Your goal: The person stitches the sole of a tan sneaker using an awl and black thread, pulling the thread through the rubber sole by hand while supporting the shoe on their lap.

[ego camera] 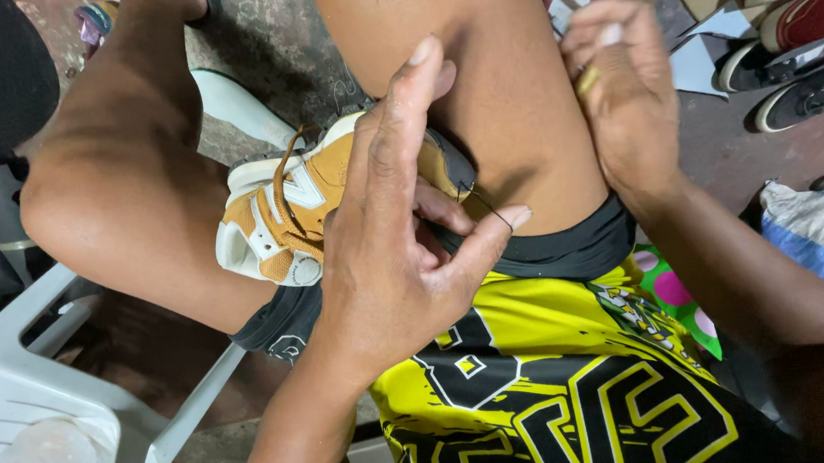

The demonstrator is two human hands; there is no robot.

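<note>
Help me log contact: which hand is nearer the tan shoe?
Left. The left hand lies on the tan shoe, wedged between the knees. The right hand is raised off to the right, past the thigh, clear of it.

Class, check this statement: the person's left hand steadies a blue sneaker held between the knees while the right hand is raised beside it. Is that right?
Not quite. The head view shows the sneaker is tan and white, not blue. The left hand does steady it between the knees, with the right hand raised beside it.
</note>
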